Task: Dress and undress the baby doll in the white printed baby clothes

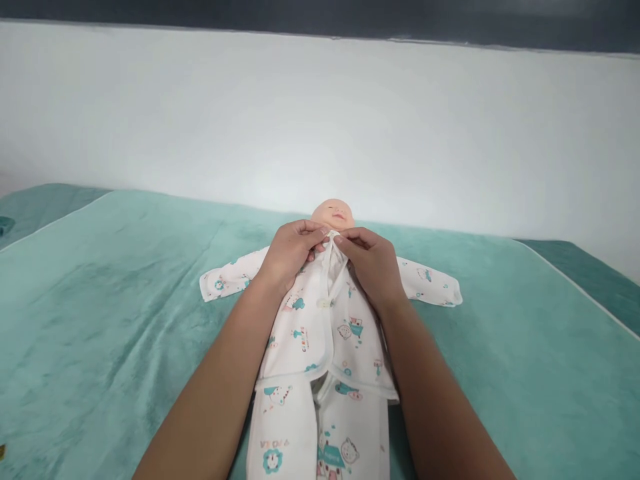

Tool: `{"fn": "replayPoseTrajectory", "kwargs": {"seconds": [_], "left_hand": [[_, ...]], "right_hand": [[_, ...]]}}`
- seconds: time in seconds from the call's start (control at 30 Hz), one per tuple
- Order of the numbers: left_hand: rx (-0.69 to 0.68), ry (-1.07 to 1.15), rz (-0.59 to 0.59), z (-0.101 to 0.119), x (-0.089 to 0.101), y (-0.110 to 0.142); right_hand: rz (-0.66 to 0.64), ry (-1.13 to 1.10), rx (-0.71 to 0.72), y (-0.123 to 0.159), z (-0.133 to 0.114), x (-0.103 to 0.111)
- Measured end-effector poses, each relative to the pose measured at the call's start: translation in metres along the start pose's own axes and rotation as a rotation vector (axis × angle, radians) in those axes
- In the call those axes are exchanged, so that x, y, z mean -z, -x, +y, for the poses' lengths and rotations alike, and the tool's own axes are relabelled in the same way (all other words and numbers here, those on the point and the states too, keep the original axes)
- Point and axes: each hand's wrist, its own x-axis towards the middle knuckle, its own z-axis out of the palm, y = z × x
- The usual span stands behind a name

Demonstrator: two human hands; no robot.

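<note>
A baby doll (334, 210) lies on its back, head away from me, dressed in a white printed baby jacket (305, 333) and matching trousers (285, 427). Both jacket sleeves stretch out to the sides. My left hand (295, 250) pinches the jacket's collar edge just below the doll's chin. From the other side, my right hand (370, 260) grips the collar edge too, its fingertips close to the left ones. Lower on the jacket front a pale round button (323, 303) shows, and the fabric gapes slightly above it. My fingers hide the exact fastening at the neck.
A green plush blanket (125, 300) covers the surface under the doll, with creases on the left. Behind it rises a white wall (320, 120) with a dark band (320, 17) along the top. A small brownish thing (2, 452) sits at the far left edge.
</note>
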Motion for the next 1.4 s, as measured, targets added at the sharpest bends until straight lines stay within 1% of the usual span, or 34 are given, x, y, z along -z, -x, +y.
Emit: {"fn": "replayPoseTrajectory", "kwargs": {"seconds": [0.2,0.47,0.6,0.8,1.03,1.23,1.4], "left_hand": [[0.023,0.051,-0.029,-0.0025,0.0047,-0.0034],[0.002,0.002,-0.026,0.0006,0.0016,-0.0007],[-0.01,-0.015,-0.031,-0.0011,0.0017,-0.0019],[-0.024,-0.066,-0.058,-0.0019,0.0029,-0.0031],[-0.046,-0.143,-0.047,0.0009,0.0013,-0.0006],[-0.056,-0.133,-0.053,0.0011,0.0027,-0.0004],[-0.068,-0.135,-0.042,0.0009,0.0027,0.0]], "right_hand": [[-0.041,-0.003,0.044,-0.0019,0.0027,0.0027],[-0.041,0.006,0.041,-0.001,0.001,0.003],[-0.068,0.036,0.054,-0.0005,-0.0001,0.0028],[-0.133,0.083,0.139,-0.0017,-0.0009,0.0044],[-0.209,0.036,0.086,-0.0042,0.001,0.0085],[-0.182,0.026,0.071,-0.0056,0.0044,0.0071],[-0.157,0.009,-0.007,-0.0064,0.0051,0.0045]]}}
